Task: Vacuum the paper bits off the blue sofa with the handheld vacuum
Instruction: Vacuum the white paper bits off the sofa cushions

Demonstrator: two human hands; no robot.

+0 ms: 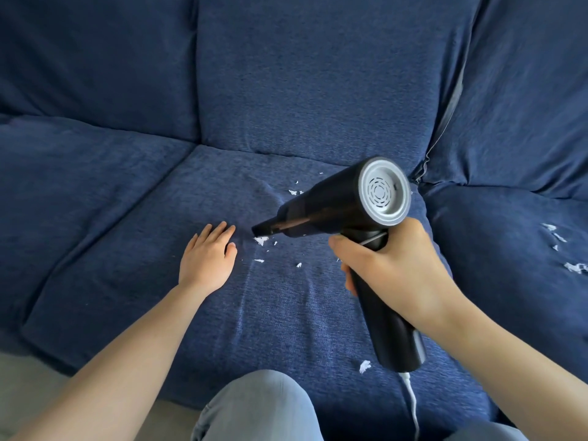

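Two hands work the middle seat; the right hand (391,265) is wrapped round the grip of the handheld vacuum (343,202), whose long body slants down and left so its nozzle (262,230) sits just above the nearest paper bits (261,240); the left hand (208,257) presses flat, fingers straight, just left of that scrap; nothing blocks the nozzle; more bits lie near, far and on the right seat of the blue sofa (111,233); a white cord (412,405) trails toward the knee (261,405).

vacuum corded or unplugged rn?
Corded: a white cable is plugged into the base of the handheld vacuum handle. Far end out of view.
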